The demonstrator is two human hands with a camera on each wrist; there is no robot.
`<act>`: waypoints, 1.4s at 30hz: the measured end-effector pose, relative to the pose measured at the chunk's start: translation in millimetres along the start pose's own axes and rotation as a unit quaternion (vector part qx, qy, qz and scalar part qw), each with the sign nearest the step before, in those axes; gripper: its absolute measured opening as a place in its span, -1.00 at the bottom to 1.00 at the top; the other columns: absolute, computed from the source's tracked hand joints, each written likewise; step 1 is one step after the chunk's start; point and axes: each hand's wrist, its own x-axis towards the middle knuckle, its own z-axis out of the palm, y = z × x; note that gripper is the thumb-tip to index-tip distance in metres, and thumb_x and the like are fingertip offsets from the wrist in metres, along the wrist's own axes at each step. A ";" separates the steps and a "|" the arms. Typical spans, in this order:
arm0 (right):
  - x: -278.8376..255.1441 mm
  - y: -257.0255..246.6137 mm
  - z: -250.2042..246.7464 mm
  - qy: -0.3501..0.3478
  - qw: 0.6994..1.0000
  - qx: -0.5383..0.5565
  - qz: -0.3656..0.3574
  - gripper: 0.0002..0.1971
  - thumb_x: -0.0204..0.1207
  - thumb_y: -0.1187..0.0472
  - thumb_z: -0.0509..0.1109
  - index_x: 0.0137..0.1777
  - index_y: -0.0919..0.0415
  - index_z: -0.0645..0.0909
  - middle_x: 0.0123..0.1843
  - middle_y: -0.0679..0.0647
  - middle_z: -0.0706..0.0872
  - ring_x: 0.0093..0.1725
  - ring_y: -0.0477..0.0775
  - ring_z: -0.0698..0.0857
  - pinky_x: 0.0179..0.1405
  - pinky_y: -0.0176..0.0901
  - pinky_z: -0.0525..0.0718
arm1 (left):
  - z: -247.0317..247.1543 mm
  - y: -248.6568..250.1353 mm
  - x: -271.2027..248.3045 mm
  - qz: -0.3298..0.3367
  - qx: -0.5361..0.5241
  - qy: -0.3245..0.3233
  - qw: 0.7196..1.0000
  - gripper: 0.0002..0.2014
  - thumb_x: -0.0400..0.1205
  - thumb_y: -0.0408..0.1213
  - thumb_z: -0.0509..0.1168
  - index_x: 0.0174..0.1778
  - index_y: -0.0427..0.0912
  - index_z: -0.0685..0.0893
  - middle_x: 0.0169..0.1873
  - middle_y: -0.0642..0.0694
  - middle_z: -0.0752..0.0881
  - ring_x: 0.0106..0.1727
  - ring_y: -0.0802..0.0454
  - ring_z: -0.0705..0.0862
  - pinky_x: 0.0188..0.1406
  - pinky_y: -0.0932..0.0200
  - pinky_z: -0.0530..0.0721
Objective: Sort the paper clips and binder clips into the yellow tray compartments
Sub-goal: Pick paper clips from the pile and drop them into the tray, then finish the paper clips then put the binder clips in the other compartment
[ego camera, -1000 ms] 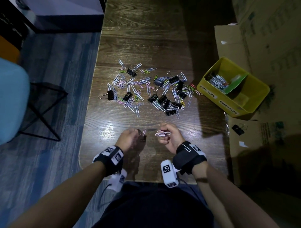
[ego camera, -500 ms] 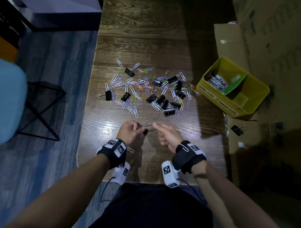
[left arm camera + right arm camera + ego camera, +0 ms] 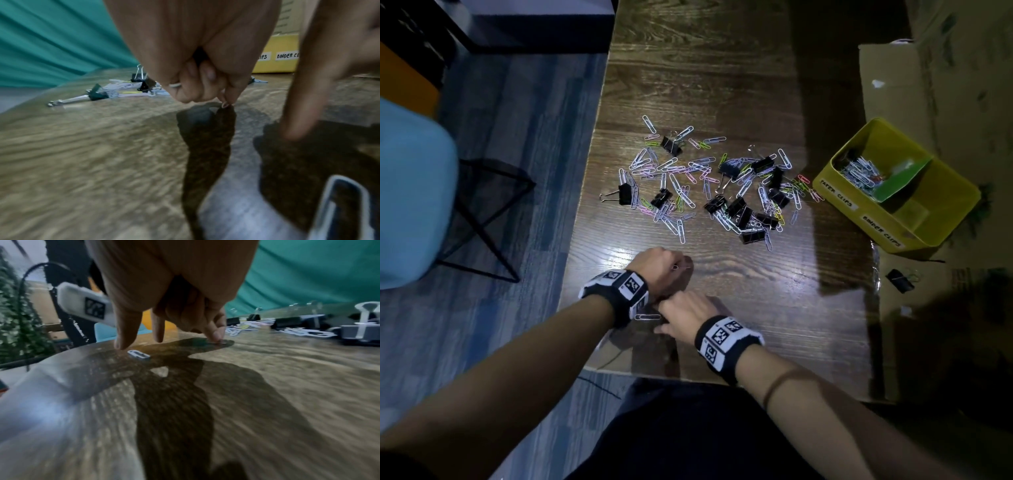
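Observation:
A loose pile of paper clips and black binder clips [image 3: 709, 185] lies mid-table. The yellow tray [image 3: 839, 200], labelled for paper clips and binder clips, stands at the right with a green divider [image 3: 900, 181]. Its paper clip side holds several clips [image 3: 859, 171]. My left hand [image 3: 664, 270] is curled near the table's front, pinching what looks like a paper clip [image 3: 677, 267]. My right hand [image 3: 681, 308] reaches left under the left wrist. Its fingers [image 3: 216, 332] point down onto the table, beside a lone paper clip [image 3: 647, 317] [image 3: 138, 355].
Flattened cardboard [image 3: 928, 85] lies under and behind the tray, with a stray binder clip [image 3: 900, 281] on it. A blue chair [image 3: 414, 192] stands left of the table. The table's front edge is close behind my wrists.
Both hands have dropped to the table. The right hand, which pinched paper clips a second ago, has crossed left beneath the left wrist. The left hand moved slightly forward.

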 end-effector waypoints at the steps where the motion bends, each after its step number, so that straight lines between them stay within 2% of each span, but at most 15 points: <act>1: 4.9 -6.3 0.3 -0.008 1.000 -0.012 -0.009 -0.66 0.54 -0.02 0.37 0.10 0.26 0.67 0.01 0.27 0.76 0.01 0.30 0.72 -0.17 0.00 0.56 | -1.3 -6.2 0.7 -0.003 -0.016 -0.007 1.000 -0.78 0.63 -0.13 0.18 -0.05 -0.16 0.68 -0.17 -0.27 0.76 -0.16 -0.23 0.69 -0.27 0.01 0.59; 3: 10.9 -14.4 1.2 -0.025 0.999 -0.029 -0.018 -0.73 0.58 0.09 0.35 0.05 0.32 0.67 0.02 0.31 0.75 0.00 0.32 0.72 -0.21 -0.03 0.49 | -4.1 -14.7 0.6 -0.006 -0.069 -0.020 0.997 -0.84 0.59 -0.23 0.23 -0.12 -0.19 0.69 -0.18 -0.25 0.77 -0.15 -0.22 0.71 -0.17 -0.03 0.65; 7: 10.8 -14.8 1.1 -0.038 0.998 -0.053 -0.021 -0.85 0.54 0.35 0.27 -0.01 0.35 0.67 -0.01 0.33 0.73 -0.02 0.35 0.71 -0.25 -0.01 0.47 | -6.8 -21.9 3.1 -0.032 -0.155 -0.027 0.987 -0.88 0.55 -0.35 0.31 -0.13 -0.27 0.74 -0.18 -0.21 0.75 -0.12 -0.10 0.66 -0.10 0.15 0.56; 10: 8.4 -14.8 -0.9 -0.040 0.998 -0.048 -0.023 -0.83 0.52 0.41 0.24 0.00 0.39 0.65 0.01 0.34 0.72 -0.01 0.37 0.70 -0.25 0.00 0.45 | -4.0 -21.2 9.6 -0.056 -0.242 -0.058 0.967 -0.91 0.56 -0.37 0.31 -0.20 -0.29 0.70 -0.35 -0.21 0.71 -0.28 -0.07 0.61 -0.30 0.14 0.54; 12: 3.8 -12.5 -3.0 -0.033 0.999 -0.029 -0.016 -0.81 0.55 0.38 0.22 0.02 0.40 0.65 0.03 0.35 0.72 -0.01 0.38 0.70 -0.24 0.01 0.44 | -5.1 -14.0 16.0 -0.103 -0.372 -0.083 0.919 -0.88 0.59 -0.39 0.26 -0.27 -0.23 0.59 -0.60 -0.05 0.51 -0.56 0.01 0.45 -0.62 0.29 0.35; 14: -5.8 0.0 -5.5 -0.012 0.999 0.031 0.030 -0.78 0.58 0.30 0.18 0.06 0.37 0.62 0.03 0.37 0.70 -0.01 0.39 0.69 -0.23 0.01 0.44 | -9.6 0.0 24.1 -0.151 -0.481 -0.096 0.858 -0.81 0.60 -0.41 0.18 -0.34 -0.16 0.47 -0.68 0.02 0.35 -0.71 0.13 0.28 -0.72 0.44 0.16; 16: -20.4 23.8 -13.5 0.038 0.984 0.133 0.115 -0.76 0.60 0.17 0.16 0.03 0.30 0.58 -0.04 0.37 0.71 -0.06 0.37 0.69 -0.22 0.00 0.50 | -21.9 20.0 33.7 -0.176 -0.557 -0.111 0.804 -0.79 0.59 -0.40 0.11 -0.36 -0.12 0.38 -0.69 0.03 0.34 -0.72 0.16 0.25 -0.74 0.47 0.13; 19: -51.8 73.5 -38.1 0.168 0.907 0.308 0.233 -0.77 0.63 0.16 0.13 -0.16 0.23 0.54 -0.19 0.36 0.67 -0.13 0.24 0.65 -0.18 -0.01 0.48 | -47.7 59.0 52.1 -0.133 -0.619 -0.162 0.757 -0.85 0.54 -0.37 0.01 -0.32 -0.08 0.33 -0.63 0.06 0.34 -0.65 0.15 0.24 -0.72 0.41 0.12; 24: -113.1 160.8 -105.3 0.413 0.658 0.545 0.316 -0.67 0.66 0.16 0.02 -0.35 0.08 0.38 -0.40 0.03 0.41 -0.39 0.01 0.39 -0.34 -0.07 0.33 | -92.1 152.1 97.7 -0.050 -0.656 -0.185 0.730 -0.88 0.47 -0.32 -0.02 -0.38 -0.07 0.29 -0.55 0.03 0.26 -0.58 0.13 0.18 -0.70 0.32 0.08; 26: -122.9 195.6 -128.1 0.454 0.593 0.583 0.319 -0.72 0.63 0.16 0.05 -0.35 0.04 0.33 -0.45 -0.04 0.33 -0.49 -0.06 0.34 -0.49 -0.18 0.32 | -103.5 193.7 119.8 -0.053 -0.656 -0.182 0.731 -0.83 0.50 -0.31 -0.01 -0.41 -0.07 0.29 -0.58 0.03 0.24 -0.60 0.13 0.16 -0.70 0.29 0.03; 30: -119.3 257.4 -153.3 0.450 0.503 0.662 0.325 -0.71 0.62 0.23 0.09 -0.37 0.09 0.34 -0.52 -0.02 0.26 -0.71 -0.16 0.26 -0.72 -0.35 0.15 | -114.5 267.8 159.2 -0.043 -0.641 -0.132 0.755 -0.81 0.54 -0.36 0.06 -0.41 -0.13 0.36 -0.61 -0.04 0.31 -0.63 0.08 0.26 -0.65 0.32 0.14; 34: -110.1 285.2 -161.3 0.423 0.507 0.660 0.358 -0.69 0.62 0.26 0.12 -0.38 0.15 0.44 -0.51 0.08 0.42 -0.58 -0.01 0.39 -0.64 -0.23 0.30 | -110.2 300.0 194.2 -0.045 -0.585 -0.081 0.806 -0.86 0.52 -0.41 0.19 -0.37 -0.25 0.52 -0.49 -0.14 0.48 -0.54 -0.03 0.49 -0.52 0.16 0.49; 37: -102.3 296.8 -166.6 0.417 0.516 0.649 0.372 -0.74 0.60 0.29 0.13 -0.29 0.14 0.57 -0.17 0.23 0.69 -0.18 0.19 0.68 -0.20 0.02 0.68 | -105.1 303.4 210.3 -0.031 -0.482 -0.096 0.870 -0.80 0.59 -0.41 0.17 -0.37 -0.21 0.51 -0.44 -0.12 0.56 -0.45 0.00 0.58 -0.40 0.16 0.63; 40: -96.2 302.0 -163.8 0.385 0.586 0.608 0.373 -0.75 0.60 0.26 0.14 0.06 0.32 0.63 0.12 0.35 0.66 0.03 0.13 0.57 0.09 0.04 0.57 | -111.1 296.1 212.8 -0.012 -0.417 -0.096 0.904 -0.89 0.55 -0.29 0.25 -0.27 -0.21 0.62 -0.28 -0.15 0.63 -0.25 -0.06 0.61 -0.23 0.07 0.61; 42: -95.7 298.4 -162.4 0.387 0.628 0.566 0.369 -0.68 0.57 0.25 0.14 0.18 0.38 0.61 0.20 0.36 0.66 0.14 0.20 0.63 0.27 0.12 0.58 | -119.1 284.6 206.6 -0.002 -0.450 -0.091 0.888 -0.89 0.56 -0.29 0.28 -0.10 -0.16 0.71 -0.17 -0.12 0.67 -0.22 -0.02 0.62 -0.22 0.13 0.55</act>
